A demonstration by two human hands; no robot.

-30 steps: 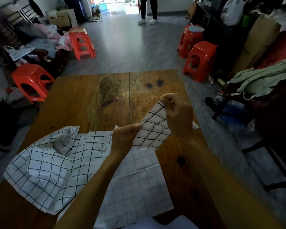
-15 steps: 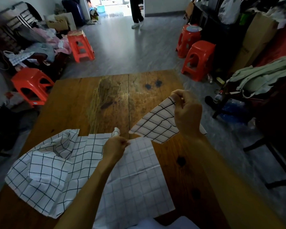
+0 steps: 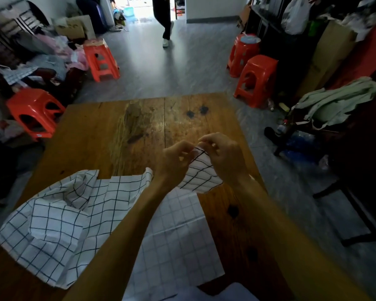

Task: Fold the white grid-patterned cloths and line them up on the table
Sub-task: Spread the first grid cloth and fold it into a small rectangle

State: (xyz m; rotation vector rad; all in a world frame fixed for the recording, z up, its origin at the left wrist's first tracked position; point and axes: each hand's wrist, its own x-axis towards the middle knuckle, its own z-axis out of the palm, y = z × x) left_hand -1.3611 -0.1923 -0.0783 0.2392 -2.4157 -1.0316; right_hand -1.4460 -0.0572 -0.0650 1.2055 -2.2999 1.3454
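We see the wooden desk (image 3: 109,131) under a rumpled grid cloth (image 3: 59,222) at near left, touching a flat, finer-gridded cloth (image 3: 176,240). Above them, our left hand (image 3: 174,164) and right hand (image 3: 224,157) both pinch the top corner of a small raised cloth (image 3: 199,172).

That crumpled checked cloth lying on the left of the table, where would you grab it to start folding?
Probably the far corner of the crumpled cloth, which curls up off the wooden table, reached from above and beyond. Being raised and free, fingers could pinch it without bunching more fabric. Its middle is heaped in folds, so gripping there would likely lift a wad. Both hands, left hand and right hand, currently hold another cloth.
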